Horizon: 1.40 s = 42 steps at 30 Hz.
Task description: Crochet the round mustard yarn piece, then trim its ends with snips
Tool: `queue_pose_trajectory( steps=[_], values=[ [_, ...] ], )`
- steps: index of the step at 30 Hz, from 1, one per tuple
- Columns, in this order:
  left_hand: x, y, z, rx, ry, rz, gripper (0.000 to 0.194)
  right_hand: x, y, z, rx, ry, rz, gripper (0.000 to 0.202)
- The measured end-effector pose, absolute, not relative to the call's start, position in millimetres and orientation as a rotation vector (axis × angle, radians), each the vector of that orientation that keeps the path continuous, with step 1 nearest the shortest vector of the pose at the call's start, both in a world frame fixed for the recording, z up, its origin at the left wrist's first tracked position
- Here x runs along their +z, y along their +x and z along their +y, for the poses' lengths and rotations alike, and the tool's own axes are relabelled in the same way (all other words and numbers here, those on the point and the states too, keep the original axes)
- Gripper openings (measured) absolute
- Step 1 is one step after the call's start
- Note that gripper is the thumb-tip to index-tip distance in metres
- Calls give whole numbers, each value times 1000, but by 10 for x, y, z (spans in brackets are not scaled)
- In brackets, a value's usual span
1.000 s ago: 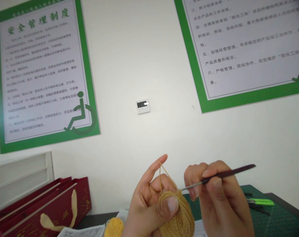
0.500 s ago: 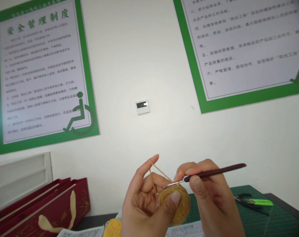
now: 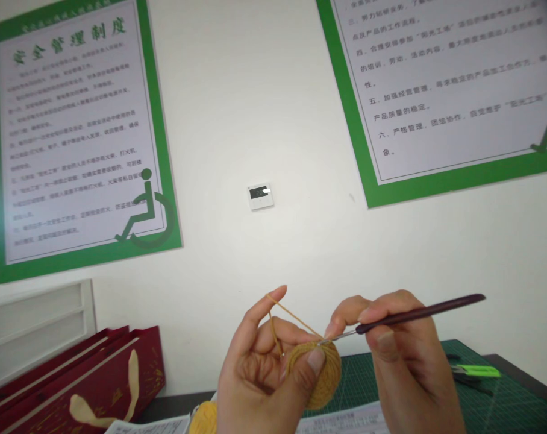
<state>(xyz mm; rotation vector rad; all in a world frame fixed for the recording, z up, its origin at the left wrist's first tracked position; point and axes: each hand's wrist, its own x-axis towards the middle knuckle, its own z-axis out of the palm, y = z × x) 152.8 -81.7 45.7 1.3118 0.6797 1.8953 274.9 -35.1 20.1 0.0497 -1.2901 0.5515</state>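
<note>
A round, tan crochet piece [image 3: 326, 375] is pinched between the thumb and fingers of my left hand [image 3: 267, 367]. Tan yarn [image 3: 296, 316] loops over that hand's raised index finger and runs down to the top edge of the piece. My right hand [image 3: 411, 349] grips a crochet hook [image 3: 420, 313] by its dark purple handle, thumb below and fingers above. The hook's metal tip lies at the top edge of the piece, close to my left thumb; whether it passes through a stitch I cannot tell.
A yellow yarn ball [image 3: 203, 418] and printed paper [image 3: 346, 420] lie below my hands. On the green cutting mat [image 3: 499, 401] are dark-handled pliers and a bright green tool [image 3: 479, 371]. Dark red gift bags [image 3: 97, 386] stand at left. Posters [image 3: 75, 150] hang on the wall.
My right hand has moved to the right with the crochet hook, drawing its tip back along the top edge. My left hand and the crochet piece have shifted slightly left.
</note>
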Motion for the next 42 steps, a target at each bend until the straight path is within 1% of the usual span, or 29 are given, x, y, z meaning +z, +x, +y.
queue_pose_trajectory(
  steps=[4,7,11,13,16,18,22,24,25,28,32,34,35,39,40,42],
  values=[
    [456,1542,-809,1930,1318,675,65,193,2801,-353,443,15,-1340,12],
    [457,1545,-799,1959,1332,676,63,224,2831,-362,301,12,-1368,11],
    [457,1560,-817,1966,1353,699,63,327,2880,-401,30,-13,-1468,11],
    [453,1586,-842,1970,1358,717,62,372,2908,-428,-190,-4,-1545,11],
    [444,1632,-879,2006,1345,708,59,386,2931,-458,-408,-66,-1559,18],
    [439,1642,-887,1992,1329,659,60,355,2920,-463,-475,-103,-1512,21],
    [436,1582,-854,1795,1290,554,71,270,2815,-430,-447,-79,-1433,18],
    [431,1542,-831,1738,1257,530,74,241,2741,-398,-308,-10,-1364,22],
    [427,1527,-823,1732,1242,524,75,230,2707,-380,-232,64,-1375,20],
    [417,1506,-821,1732,1217,525,80,195,2646,-319,15,97,-1320,19],
    [421,1494,-842,1727,1198,541,83,150,2645,-237,137,95,-1348,14],
    [429,1493,-847,1737,1180,567,83,145,2643,-212,79,105,-1352,9],
    [433,1500,-849,1748,1173,580,83,146,2637,-207,-2,83,-1332,10],
    [447,1598,-861,1869,1201,597,75,152,2609,-221,-462,-64,-1132,18],
    [447,1632,-867,1919,1218,601,75,151,2612,-231,-515,-59,-1129,18],
    [445,1686,-876,1999,1245,615,77,146,2634,-261,-514,-116,-1224,17]
  ],
)
